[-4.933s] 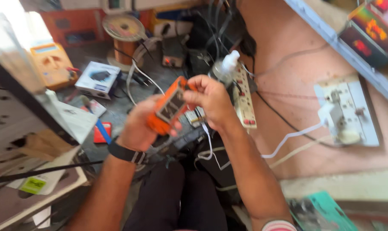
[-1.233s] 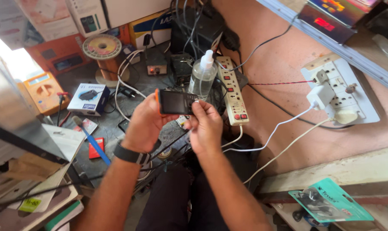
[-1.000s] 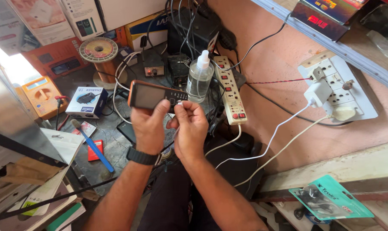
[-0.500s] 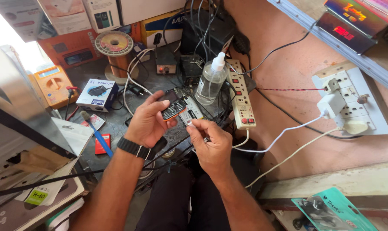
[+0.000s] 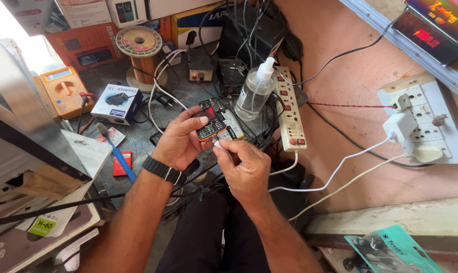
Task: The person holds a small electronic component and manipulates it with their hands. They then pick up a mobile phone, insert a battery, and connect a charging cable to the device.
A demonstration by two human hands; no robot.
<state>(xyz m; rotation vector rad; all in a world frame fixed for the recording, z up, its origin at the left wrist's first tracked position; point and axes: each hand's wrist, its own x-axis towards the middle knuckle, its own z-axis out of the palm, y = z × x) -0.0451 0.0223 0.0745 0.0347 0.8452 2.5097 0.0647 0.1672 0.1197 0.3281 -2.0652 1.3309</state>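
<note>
My left hand (image 5: 177,142) grips a small keypad phone (image 5: 211,124) with an orange edge and a lit red screen, held over the cluttered dark workbench. My right hand (image 5: 243,167) pinches the white plug end of a white cable (image 5: 335,171) right at the phone's lower end. The cable runs right toward a white adapter (image 5: 399,125) plugged into the wall socket board (image 5: 431,126). A black watch band sits on my left wrist.
A clear spray bottle (image 5: 254,91) and a white power strip (image 5: 289,112) stand just behind the phone. Further left are a wire spool (image 5: 140,48), a small white charger box (image 5: 118,102), an orange multimeter (image 5: 66,91) and a blue-handled tool (image 5: 118,154). Tangled cables cover the bench.
The phone came down from being held up and turned over; its keypad side faces me now. My right hand has brought the white cable plug to the phone's lower end.
</note>
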